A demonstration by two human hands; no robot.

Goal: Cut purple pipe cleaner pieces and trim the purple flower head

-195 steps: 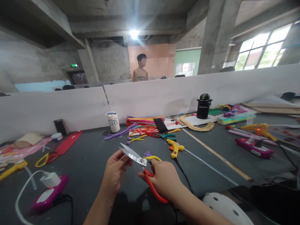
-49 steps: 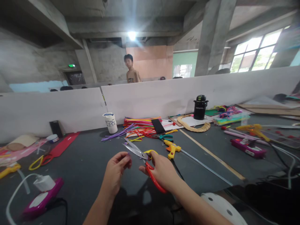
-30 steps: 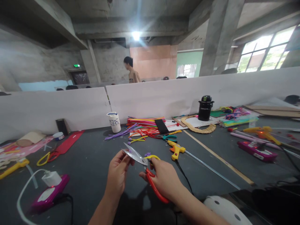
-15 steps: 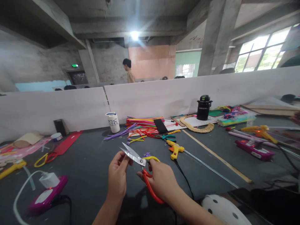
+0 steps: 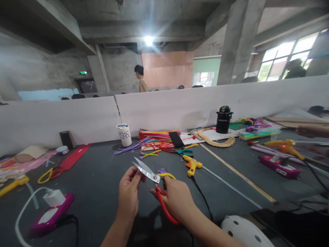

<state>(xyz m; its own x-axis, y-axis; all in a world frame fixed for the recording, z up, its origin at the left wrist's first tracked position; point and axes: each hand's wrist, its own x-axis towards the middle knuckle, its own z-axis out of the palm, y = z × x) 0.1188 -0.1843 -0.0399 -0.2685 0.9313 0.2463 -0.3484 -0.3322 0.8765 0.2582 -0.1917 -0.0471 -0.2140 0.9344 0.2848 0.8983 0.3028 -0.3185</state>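
Observation:
My right hand (image 5: 178, 193) grips a pair of scissors (image 5: 154, 177) by the red and yellow handles, with the blades parted and pointing up to the left. Close to the blade tips, my left hand (image 5: 130, 188) is closed in a pinch; whatever it holds is hidden behind the fingers and blade. A small purple curled piece (image 5: 161, 170) lies on the dark table just beyond the scissors. Farther back are purple pipe cleaners (image 5: 133, 145) and short yellow pieces (image 5: 151, 153).
A yellow glue gun (image 5: 192, 165) with a clear stick lies right of my hands, beside a wooden strip (image 5: 239, 173). Teal-handled pliers (image 5: 185, 151), a white cup (image 5: 124, 135) and a black flask (image 5: 223, 120) stand or lie behind. Purple power strips (image 5: 53, 212) sit on both sides.
My hands and the scissors stay almost still. At the far right, another person's hand has come into view over the table, and a figure shows by the window.

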